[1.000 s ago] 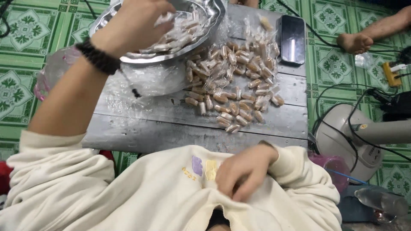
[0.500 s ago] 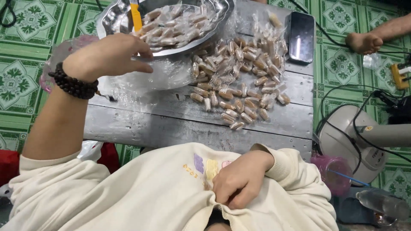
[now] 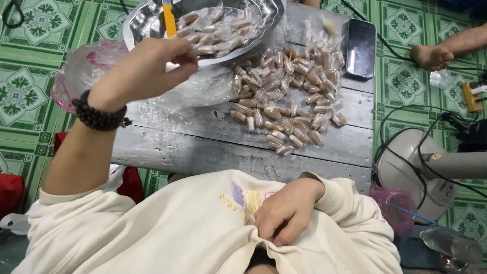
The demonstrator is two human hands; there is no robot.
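Wrapped sweets (image 3: 284, 96): small oblong pieces, brown and tan, each in clear crinkled film twisted at the ends, heaped loose on the far middle of the worktop (image 3: 213, 147), a low surface of grey, scuffed metal-faced boards with seams running left to right. The pieces lie at mixed angles, most with the long axis pointing roughly away from the person. A second lot fills a shiny metal tray (image 3: 269, 15) at the far left edge, with a yellow-handled tool (image 3: 169, 19) resting in it. The left hand (image 3: 147, 71), wrist ringed by a dark bead bracelet (image 3: 99, 116), is raised just in front of the tray's near rim, fingers curled together with thumb to fingertips; what they pinch, if anything, cannot be made out. The loose heap lies to the right of this hand and slightly nearer the person, and this hand is by far the closer of the two. The right hand (image 3: 286, 213) rests against the cream sweatshirt at the chest, fingers bent and pressed into the cloth, holding nothing visible. A thin clear plastic bag (image 3: 83, 71) with pink handles sits behind the left wrist. A dark phone (image 3: 360, 48) lies flat at the far right corner.
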